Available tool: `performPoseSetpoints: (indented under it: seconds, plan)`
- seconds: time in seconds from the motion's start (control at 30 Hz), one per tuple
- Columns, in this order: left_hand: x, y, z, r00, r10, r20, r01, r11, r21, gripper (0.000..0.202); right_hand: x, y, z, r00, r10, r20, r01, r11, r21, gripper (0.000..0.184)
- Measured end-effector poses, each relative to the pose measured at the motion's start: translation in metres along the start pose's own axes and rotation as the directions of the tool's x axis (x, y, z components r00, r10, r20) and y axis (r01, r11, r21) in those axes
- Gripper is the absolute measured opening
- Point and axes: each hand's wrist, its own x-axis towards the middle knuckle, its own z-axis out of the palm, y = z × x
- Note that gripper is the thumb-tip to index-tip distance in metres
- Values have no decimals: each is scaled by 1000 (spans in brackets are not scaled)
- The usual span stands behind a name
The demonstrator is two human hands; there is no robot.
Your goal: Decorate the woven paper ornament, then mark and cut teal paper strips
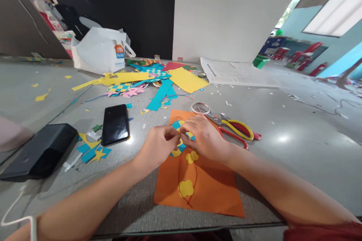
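My left hand (160, 145) and my right hand (202, 135) meet fingertip to fingertip in a pinch; whatever is between them is too small to make out. Right beneath the fingers lies a blue and yellow checkered paper piece (175, 153), partly covered by my hands. It rests on an orange sheet of paper (217, 192). Lower on that sheet are two yellow paper flowers, one small (192, 157) and one larger (186, 188), with a thin dark red string (197, 175) looping around them. Beside my right hand are scissors (239, 128) with red and yellow handles.
A roll of tape (200, 108) sits by the scissors. Left are a black phone (115, 124), paper scraps (97, 154) and a black device (42, 154). Behind are a yellow sheet (188, 80), colored cutouts, a white bag (98, 51) and a printed sheet (237, 72). A person sits far left.
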Motion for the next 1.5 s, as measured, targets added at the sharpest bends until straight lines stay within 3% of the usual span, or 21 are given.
performPoseSetpoints:
  seconds: [0.2, 0.33, 0.5, 0.63, 0.77, 0.87, 0.97, 1.07, 1.13, 1.2, 1.23, 1.3, 1.33, 1.4, 1.5]
  plan:
    - [-1, -1, -1, 1000, -13, 16, 13, 1000, -9, 17, 3, 2, 1, 998, 57, -4, -56, 989, 134, 13]
    - [1, -1, -1, 999, -31, 18, 33, 997, -68, 13, 5, 2, 2, 971, 236, 50, -239, 914, 328, 9]
    - [4, -1, -2, 997, -80, 12, 81, 981, -174, 12, 10, 6, 0, 898, 434, 66, -402, 753, 521, 6]
    - [9, -2, -3, 991, -137, -7, 130, 957, -260, 12, 13, 20, -6, 834, 550, 52, -447, 615, 650, 9]
    - [12, -2, -7, 985, -174, -16, 158, 926, -342, 12, 12, 44, -10, 722, 691, -36, -472, 531, 704, 13]
    - [12, -2, -10, 982, -191, -6, 174, 907, -384, 15, 11, 61, -11, 672, 719, -178, -469, 599, 650, 29]
    - [13, -3, -10, 980, -197, -7, 178, 898, -402, 15, 9, 67, -13, 703, 667, -247, -478, 700, 531, 18]
    - [15, -5, -9, 980, -199, -28, 169, 891, -420, 14, 8, 55, -20, 754, 641, -142, -525, 718, 458, 31]
    - [16, -6, -8, 981, -189, -54, 145, 884, -445, 11, 7, 37, -26, 823, 567, -23, -505, 750, 427, 33]
    - [18, -8, -8, 981, -184, -64, 135, 878, -459, 12, 7, 14, -34, 883, 412, 223, -468, 792, 393, 27]
    - [19, -8, -8, 981, -182, -70, 130, 879, -459, 13, 7, 2, -37, 874, 300, 382, -445, 811, 380, 22]
    - [20, -8, -8, 981, -177, -73, 124, 878, -462, 13, 6, -20, -40, 755, 99, 648, -384, 868, 315, 12]
    - [20, -8, -8, 981, -177, -75, 124, 880, -459, 12, 5, -29, -41, 698, 63, 713, -349, 900, 262, 11]
    - [21, -7, -8, 981, -180, -77, 128, 884, -449, 12, 1, -42, -38, 630, 22, 777, -268, 945, 190, 19]
    - [21, -7, -8, 982, -176, -71, 128, 890, -437, 12, -4, -52, -32, 589, 43, 807, -196, 976, 91, 29]
